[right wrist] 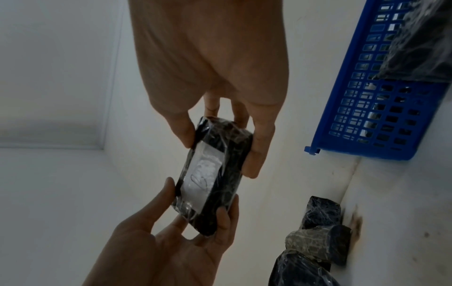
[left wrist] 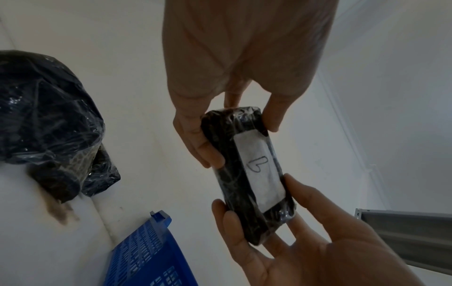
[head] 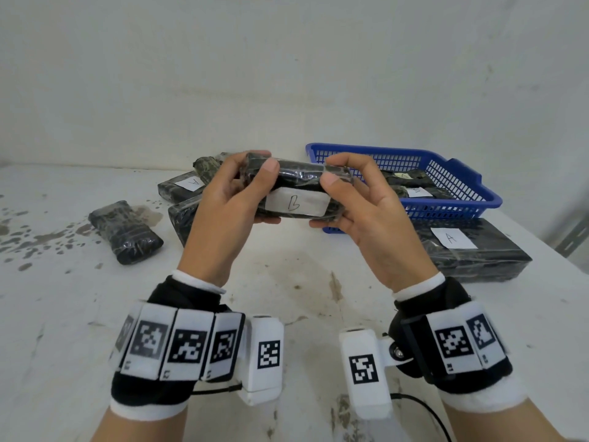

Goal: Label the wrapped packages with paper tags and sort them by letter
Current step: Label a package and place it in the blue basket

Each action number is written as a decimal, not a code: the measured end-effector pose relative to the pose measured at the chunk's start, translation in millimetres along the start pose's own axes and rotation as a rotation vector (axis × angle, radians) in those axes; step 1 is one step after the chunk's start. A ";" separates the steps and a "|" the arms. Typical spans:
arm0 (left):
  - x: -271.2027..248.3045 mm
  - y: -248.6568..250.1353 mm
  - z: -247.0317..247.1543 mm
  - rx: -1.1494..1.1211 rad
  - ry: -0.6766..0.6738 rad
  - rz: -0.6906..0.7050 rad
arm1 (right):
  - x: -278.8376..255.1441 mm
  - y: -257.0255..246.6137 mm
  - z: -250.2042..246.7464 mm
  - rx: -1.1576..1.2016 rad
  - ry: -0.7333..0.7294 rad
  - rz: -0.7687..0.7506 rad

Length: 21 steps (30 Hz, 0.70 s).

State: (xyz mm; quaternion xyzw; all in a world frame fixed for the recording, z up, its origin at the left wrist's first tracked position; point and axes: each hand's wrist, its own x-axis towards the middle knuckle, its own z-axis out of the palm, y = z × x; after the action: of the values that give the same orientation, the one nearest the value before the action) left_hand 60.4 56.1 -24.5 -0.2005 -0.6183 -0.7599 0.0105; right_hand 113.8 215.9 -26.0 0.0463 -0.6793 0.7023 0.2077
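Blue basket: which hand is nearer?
Right. The right hand grips the B package just in front of the blue basket; the left hand grips its far end.

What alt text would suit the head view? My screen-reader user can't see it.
Two hands, left hand and right hand, hold a black wrapped package by its ends above a white table, its paper tag marked B. Behind sit more packages, some tagged A, and a blue basket holding others.
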 end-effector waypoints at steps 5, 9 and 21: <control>-2.9 -2.8 14.1 -0.028 0.056 -0.035 | -1.3 -5.2 -2.2 0.103 0.102 0.034; -5.7 -5.9 29.5 -0.118 0.016 -0.086 | -1.2 -6.0 -13.5 0.057 0.165 0.118; 6.4 -15.6 50.3 0.241 -0.197 -0.549 | -19.0 5.8 -85.4 -0.594 0.302 0.284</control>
State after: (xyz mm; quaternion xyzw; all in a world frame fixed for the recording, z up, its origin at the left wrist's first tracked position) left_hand 65.0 108.8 -29.2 -0.0960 -0.7330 -0.6324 -0.2315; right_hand 147.6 294.7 -44.2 -0.2153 -0.8149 0.4952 0.2103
